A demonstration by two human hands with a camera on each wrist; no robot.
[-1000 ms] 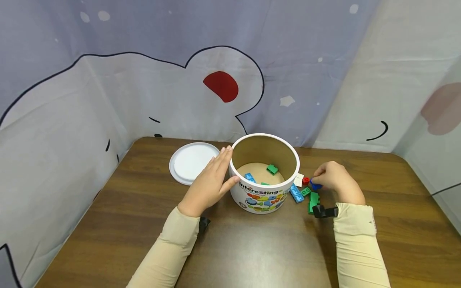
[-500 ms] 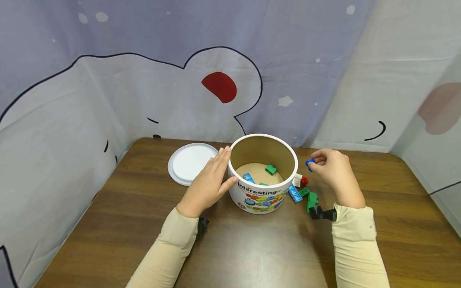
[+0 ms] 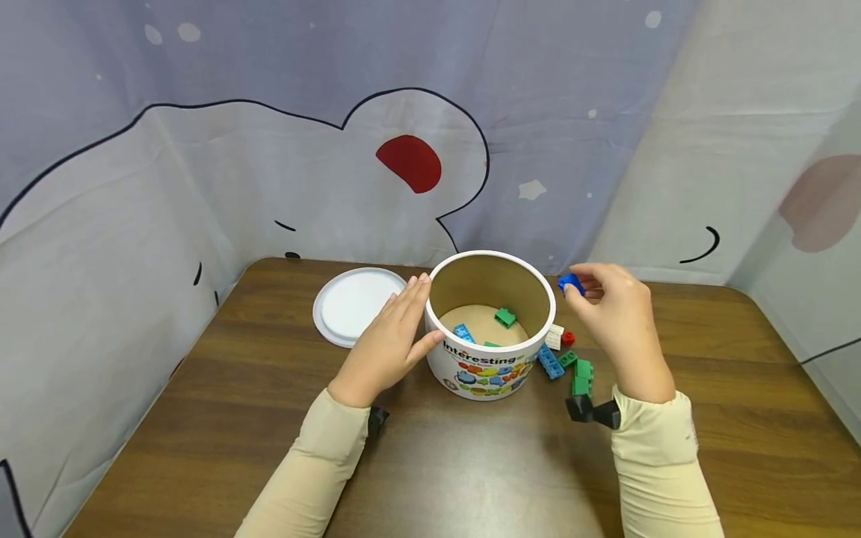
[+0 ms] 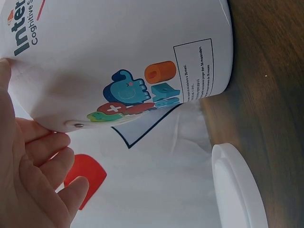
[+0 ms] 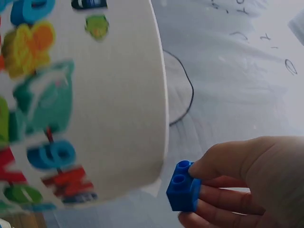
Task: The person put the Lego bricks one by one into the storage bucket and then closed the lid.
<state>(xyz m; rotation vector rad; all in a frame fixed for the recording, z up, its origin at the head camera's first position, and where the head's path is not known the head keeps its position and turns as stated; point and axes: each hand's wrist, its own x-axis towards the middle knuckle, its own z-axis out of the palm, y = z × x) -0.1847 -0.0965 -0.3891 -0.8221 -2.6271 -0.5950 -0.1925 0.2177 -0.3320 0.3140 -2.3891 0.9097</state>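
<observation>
A round white bucket (image 3: 489, 373) printed with "Interesting" stands on the table with its top uncovered. Against its left side rests my left hand (image 3: 390, 336), fingers straight and thumb near the rim; the left wrist view shows the fingertips touching the wall. My right hand (image 3: 615, 314) pinches a dark blue toy brick (image 3: 570, 284) between thumb and fingers, raised just right of the rim. Two round studs show on this brick (image 5: 183, 185) in the right wrist view. Inside the bucket lie a green brick (image 3: 505, 317), a light blue brick (image 3: 463, 332) and part of another green one.
Right of the bucket lie a light blue brick (image 3: 551, 362), a small green brick (image 3: 568, 359), a larger green brick (image 3: 582, 376), a red brick (image 3: 568, 338) and a white piece (image 3: 554, 336). A white lid (image 3: 359, 302) lies at left. A patterned curtain (image 3: 303, 172) hangs behind the table.
My right hand has lifted the dark blue brick off the table and carried it up and left toward the bucket's rim. My left hand has stayed at the bucket.
</observation>
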